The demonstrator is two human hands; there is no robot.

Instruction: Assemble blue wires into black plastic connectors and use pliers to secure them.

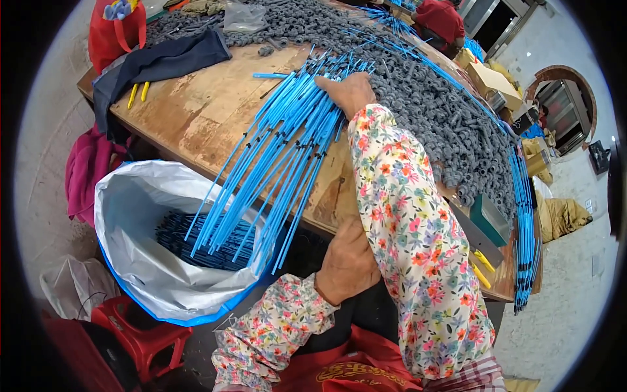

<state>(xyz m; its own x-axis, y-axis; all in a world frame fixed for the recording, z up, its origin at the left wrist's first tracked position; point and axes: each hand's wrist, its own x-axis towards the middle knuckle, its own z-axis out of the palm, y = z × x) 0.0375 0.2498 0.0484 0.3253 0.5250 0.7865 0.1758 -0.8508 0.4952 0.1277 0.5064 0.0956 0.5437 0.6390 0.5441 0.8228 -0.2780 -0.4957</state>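
A fan of thin blue plastic rods [281, 144] with small black bands lies across the wooden table, its near ends jutting past the front edge over a sack. My right hand [351, 93] grips the far end of this bundle, thumb stretched over the top; its other fingers are mostly hidden. Beside my right sleeve, at the table's front edge, my left hand [351, 260] is curled closed. Whatever its fingers might hold is hidden. Inside the open white-lined sack [140, 268] with a blue outside, more blue rods [196, 238] with black parts lie in a pile.
Grey plastic fittings [431, 124] heap over the table [189, 98]. Dark cloth [163, 62], yellow-handled tools [138, 95] and a red bag [116, 36] sit left. A green-grey bin [490, 220] and more rods [524, 228] are right. A red stool [140, 333] stands below; someone in red [441, 19] sits behind.
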